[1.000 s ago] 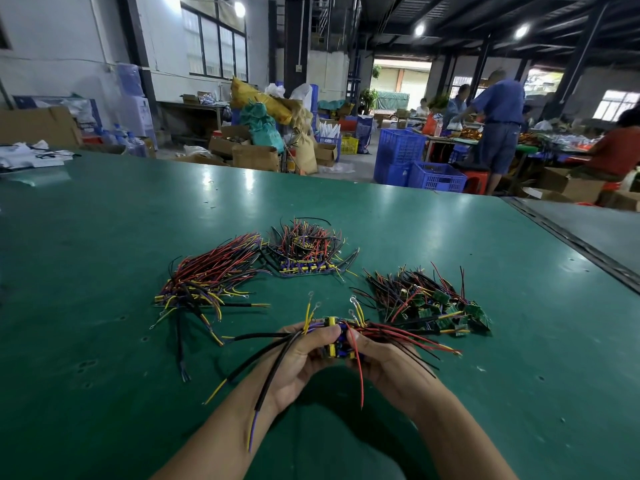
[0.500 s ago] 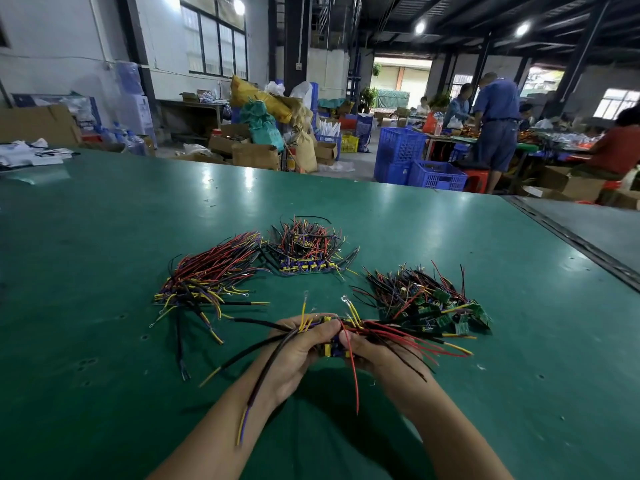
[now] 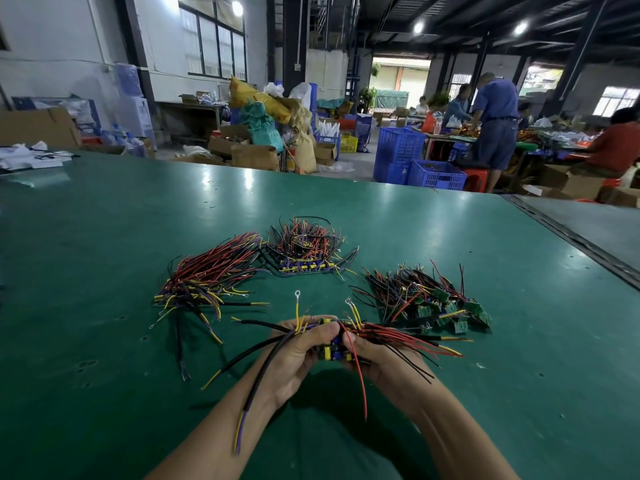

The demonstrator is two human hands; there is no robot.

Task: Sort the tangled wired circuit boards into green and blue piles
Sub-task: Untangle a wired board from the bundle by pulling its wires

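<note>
While both forearms reach in from the near edge and meet over the green surface (image 3: 104, 220), the left hand (image 3: 294, 355) and the right hand (image 3: 384, 358) face each other, knuckles outward, and grip one bundle of wired boards (image 3: 331, 352) between them. The fingers of each hand curl round the bundle and the thumbs press in on top of it, almost touching, so that only small blue and yellow parts show in the gap. The bundle is lifted off the surface, and a shadow lies under the wrists. From it a thick black wire (image 3: 256, 368) trails back over the left forearm, a thin red wire (image 3: 360, 379) hangs down beside the right wrist, and red and black leads fan out to the right. Two yellow leads with ring ends (image 3: 297, 293) stand up above the thumbs. Just beyond the right hand lies a pile of green boards (image 3: 446, 308); farther off, in the middle, lies a pile of blue boards (image 3: 304, 252); to its left lies a long sheaf of wires (image 3: 207, 278) (its boards are hard to make out). Print on the cartons (image 3: 254, 155) behind the surface is too small to read.
</note>
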